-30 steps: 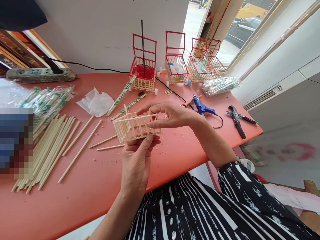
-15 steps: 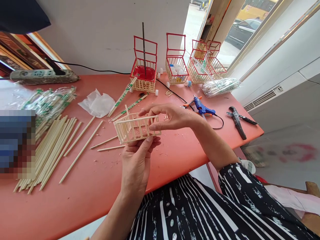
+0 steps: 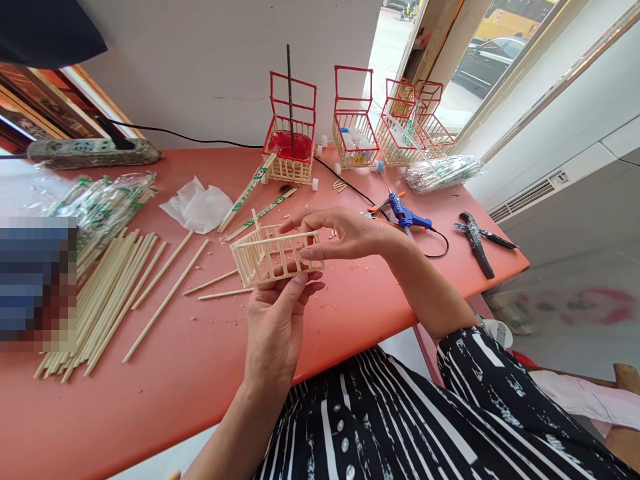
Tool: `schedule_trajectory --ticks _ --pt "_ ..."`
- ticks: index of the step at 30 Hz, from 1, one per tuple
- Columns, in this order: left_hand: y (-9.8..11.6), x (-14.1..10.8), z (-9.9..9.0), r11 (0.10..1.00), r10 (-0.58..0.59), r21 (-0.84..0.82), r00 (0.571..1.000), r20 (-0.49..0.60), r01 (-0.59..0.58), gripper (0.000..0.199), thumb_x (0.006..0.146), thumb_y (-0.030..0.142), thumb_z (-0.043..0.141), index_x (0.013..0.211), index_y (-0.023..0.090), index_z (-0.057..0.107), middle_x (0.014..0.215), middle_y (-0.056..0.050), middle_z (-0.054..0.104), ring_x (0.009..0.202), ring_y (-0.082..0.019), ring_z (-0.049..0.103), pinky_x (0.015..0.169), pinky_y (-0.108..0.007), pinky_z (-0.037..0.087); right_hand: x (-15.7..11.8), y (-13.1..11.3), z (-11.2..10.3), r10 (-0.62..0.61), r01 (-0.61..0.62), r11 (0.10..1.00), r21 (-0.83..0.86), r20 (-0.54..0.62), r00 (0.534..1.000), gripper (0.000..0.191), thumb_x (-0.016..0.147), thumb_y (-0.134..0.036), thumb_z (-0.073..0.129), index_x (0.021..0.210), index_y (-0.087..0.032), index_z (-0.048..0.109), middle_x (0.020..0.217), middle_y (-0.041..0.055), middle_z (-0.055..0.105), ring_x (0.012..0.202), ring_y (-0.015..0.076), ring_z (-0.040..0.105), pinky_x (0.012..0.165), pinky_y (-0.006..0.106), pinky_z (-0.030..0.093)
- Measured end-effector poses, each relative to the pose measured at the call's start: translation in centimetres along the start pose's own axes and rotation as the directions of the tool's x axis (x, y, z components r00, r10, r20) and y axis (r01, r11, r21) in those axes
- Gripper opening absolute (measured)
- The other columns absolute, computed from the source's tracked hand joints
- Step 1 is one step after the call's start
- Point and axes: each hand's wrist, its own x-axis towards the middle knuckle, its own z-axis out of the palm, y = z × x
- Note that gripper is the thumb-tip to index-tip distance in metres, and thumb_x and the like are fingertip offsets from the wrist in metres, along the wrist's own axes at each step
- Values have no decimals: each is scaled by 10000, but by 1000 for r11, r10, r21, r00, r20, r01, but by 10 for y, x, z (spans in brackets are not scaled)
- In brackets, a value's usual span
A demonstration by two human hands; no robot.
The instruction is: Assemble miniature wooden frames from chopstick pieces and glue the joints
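Observation:
A small open basket [image 3: 270, 241] built of pale wooden sticks is held tilted above the table in the head view. My left hand [image 3: 275, 317] supports it from beneath, thumb on the near lower edge and fingers under the base. Curled over the basket's right end is my right hand [image 3: 345, 233], its thumb by the near slats and its fingers reaching across to the far side; exact fingertip contact is partly hidden. One short stick [image 3: 255, 219] pokes up at the back left. Loose sticks [image 3: 225, 294] lie on the table just left of the basket.
Red-trimmed stick carts [image 3: 290, 170] line the wall. A blue glue gun [image 3: 407, 215] and pliers [image 3: 475, 247] rest at right, near a wrapped stick bundle [image 3: 443, 175]. Leftward are a stick pile [image 3: 107, 300], white tissue [image 3: 197, 207] and a power strip [image 3: 95, 153].
The whole view has shifted slightly, so things appear a little further right. Both hands keep the same hold on the basket.

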Motion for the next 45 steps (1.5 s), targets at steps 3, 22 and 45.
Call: schedule_trajectory --ticks 3,22,45 --pt "0 0 -1 1000 -1 -15 1000 19 1 254 726 234 948 945 206 823 923 -8 807 850 -163 781 752 -247 648 0 0 1 -3 3 1000 2 -4 1000 210 963 -224 762 813 -172 623 1404 111 719 1267 196 661 1034 320 508" --pt "-2 0 -4 997 16 -78 1000 -23 -18 292 658 269 1011 884 208 836 870 22 821 755 -124 783 789 -225 672 -4 7 0 -61 61 998 9 -13 998 164 989 -304 743 966 -160 669 1395 143 709 1253 215 660 1092 385 483" --pt "-5 2 6 994 29 -108 999 39 -25 297 718 223 964 982 272 838 1003 17 808 771 -92 717 731 -210 595 -6 10 -1 -37 39 996 82 -20 999 245 985 -393 752 1068 -171 693 1295 106 734 1246 205 636 994 321 512"
